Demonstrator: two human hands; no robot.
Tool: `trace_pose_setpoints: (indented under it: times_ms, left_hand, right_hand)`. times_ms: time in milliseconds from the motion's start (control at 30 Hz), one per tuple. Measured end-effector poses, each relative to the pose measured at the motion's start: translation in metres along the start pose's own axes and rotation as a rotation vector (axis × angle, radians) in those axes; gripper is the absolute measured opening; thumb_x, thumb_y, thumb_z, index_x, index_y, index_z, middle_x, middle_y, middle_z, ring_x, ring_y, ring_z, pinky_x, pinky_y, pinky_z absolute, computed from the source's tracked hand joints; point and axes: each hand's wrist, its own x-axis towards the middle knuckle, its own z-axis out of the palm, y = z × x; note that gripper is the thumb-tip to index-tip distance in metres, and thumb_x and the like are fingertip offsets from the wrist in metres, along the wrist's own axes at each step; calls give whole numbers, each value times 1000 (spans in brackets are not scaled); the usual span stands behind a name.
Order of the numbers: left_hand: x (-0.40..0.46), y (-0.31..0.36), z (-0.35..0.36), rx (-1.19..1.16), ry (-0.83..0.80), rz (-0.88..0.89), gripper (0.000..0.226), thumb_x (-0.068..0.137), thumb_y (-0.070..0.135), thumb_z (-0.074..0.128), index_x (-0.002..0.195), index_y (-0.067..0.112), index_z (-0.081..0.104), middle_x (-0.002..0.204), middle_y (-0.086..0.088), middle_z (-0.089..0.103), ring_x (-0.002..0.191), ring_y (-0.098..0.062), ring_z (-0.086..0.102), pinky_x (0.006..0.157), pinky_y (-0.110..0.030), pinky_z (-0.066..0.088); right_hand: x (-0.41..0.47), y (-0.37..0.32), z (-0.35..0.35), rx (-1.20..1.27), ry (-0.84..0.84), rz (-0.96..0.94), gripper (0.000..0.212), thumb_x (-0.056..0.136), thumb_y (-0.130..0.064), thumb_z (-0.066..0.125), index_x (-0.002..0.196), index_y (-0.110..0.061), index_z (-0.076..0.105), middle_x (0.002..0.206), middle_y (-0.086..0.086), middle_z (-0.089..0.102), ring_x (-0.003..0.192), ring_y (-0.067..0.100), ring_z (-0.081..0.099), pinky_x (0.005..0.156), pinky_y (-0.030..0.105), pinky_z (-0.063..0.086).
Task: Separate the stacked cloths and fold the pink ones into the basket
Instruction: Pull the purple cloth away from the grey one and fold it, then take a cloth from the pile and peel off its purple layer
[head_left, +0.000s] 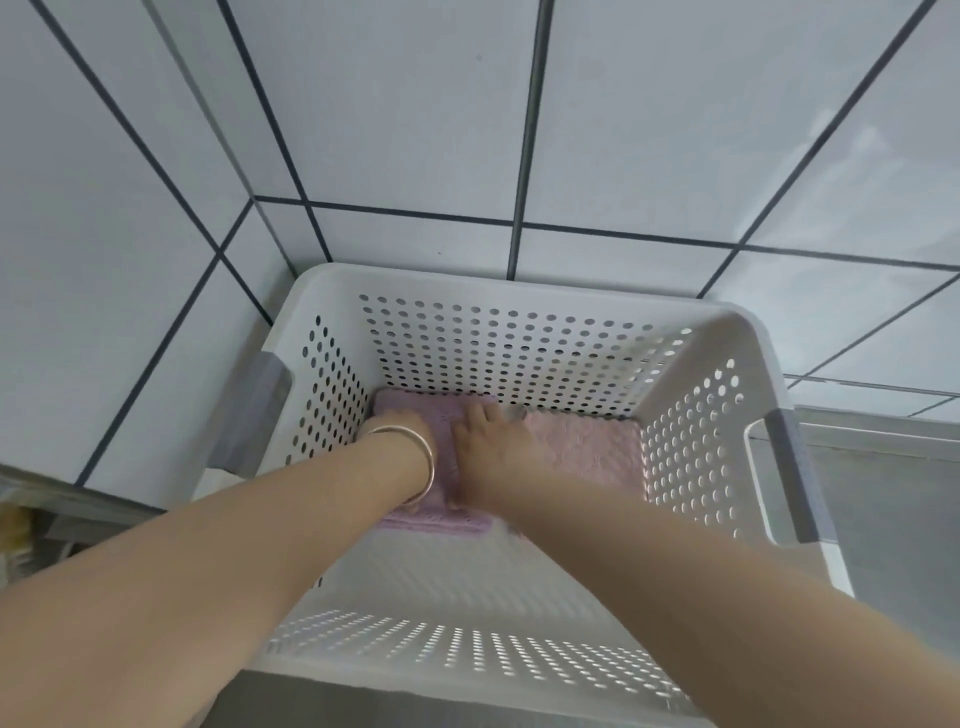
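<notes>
Pink cloths, white perforated basket

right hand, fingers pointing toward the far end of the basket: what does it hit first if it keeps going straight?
Most likely the perforated far wall of the basket. The right hand lies flat on the pink cloths, fingers aimed at that wall, with nothing else visible between. Depth is hard to judge.

it looked like a home bathroom or laundry corner: the walls were faced in large pale glossy tiles with dark grout lines meeting at a corner, and a white perforated plastic laundry basket with grey handles stood against them, with folded pink cloths at its bottom; a grey surface lay at the right
</notes>
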Motion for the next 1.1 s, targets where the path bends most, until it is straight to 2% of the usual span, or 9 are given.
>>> trace_pose_setpoints:
  times_ms: [133, 267, 333, 433, 533, 633, 700, 967, 1100]
  left_hand:
    - [-6, -4, -1, 12, -50, 63, 79, 82, 41, 63, 142, 5, 26, 138, -14, 41, 121, -27, 48, 94, -35, 46]
    - [-35, -9, -31, -6, -1, 128, 47, 93, 34, 45, 130, 6, 45, 118, -11, 59, 108, -26, 57, 92, -34, 48]
    - [-60, -12, -54, -73, 61, 162, 35, 92, 29, 45, 121, 11, 54, 99, -8, 63, 90, -24, 59, 81, -31, 48]
    - [-106, 3, -92, -53, 259, 167, 25, 89, 18, 43, 103, 13, 64, 79, -4, 58, 72, -20, 54, 68, -29, 46]
    - [-160, 43, -123, -121, 580, 165, 24, 86, 16, 44, 105, 17, 59, 98, -5, 63, 89, -24, 62, 70, -29, 45]
    - [-202, 111, -137, -261, 837, 359, 29, 83, 16, 44, 109, 23, 54, 99, -3, 63, 91, -27, 63, 70, -32, 48]
    - [-216, 165, -135, -371, 847, 502, 32, 82, 16, 45, 112, 25, 53, 99, -4, 65, 94, -29, 63, 71, -32, 47]
    - [-229, 391, -99, -294, 638, 806, 32, 90, 22, 45, 120, 29, 52, 116, -4, 64, 107, -28, 59, 80, -33, 46]
    - [-216, 480, -106, -291, 533, 825, 21, 90, 33, 46, 105, 26, 58, 110, -1, 63, 106, -25, 59, 85, -32, 47]
  right_hand:
    - [1, 1, 6, -46, -79, -24, 59, 85, -38, 57, 132, -7, 41, 128, 12, 40, 120, 28, 35, 90, 40, 38]
    - [-3, 10, -33, 110, -143, 0, 56, 87, -42, 56, 131, -11, 45, 134, 12, 40, 123, 29, 35, 94, 42, 40]
    - [-17, 15, -73, 197, -120, -7, 47, 90, -38, 52, 128, -10, 48, 130, 13, 45, 119, 29, 42, 97, 41, 42]
    - [-80, 30, -123, 271, 115, 71, 27, 88, -20, 50, 112, -9, 56, 113, 8, 57, 103, 25, 56, 75, 32, 44]
    - [-161, 49, -135, 367, 461, 243, 21, 89, -17, 47, 108, -11, 55, 109, 5, 57, 95, 26, 57, 64, 30, 33]
    - [-244, 76, -116, 510, 836, 427, 22, 80, -13, 55, 101, -12, 61, 96, 3, 61, 83, 27, 58, 56, 29, 35]
    - [-294, 97, -90, 570, 922, 536, 28, 70, -12, 56, 96, -12, 66, 92, 3, 65, 80, 28, 60, 54, 29, 44]
    - [-453, 183, 52, 665, 520, 853, 32, 81, -16, 53, 111, -22, 61, 110, -1, 62, 100, 24, 58, 78, 33, 45]
    - [-514, 246, 117, 675, 355, 918, 28, 89, -22, 50, 115, -24, 59, 114, -4, 61, 104, 21, 57, 78, 28, 44]
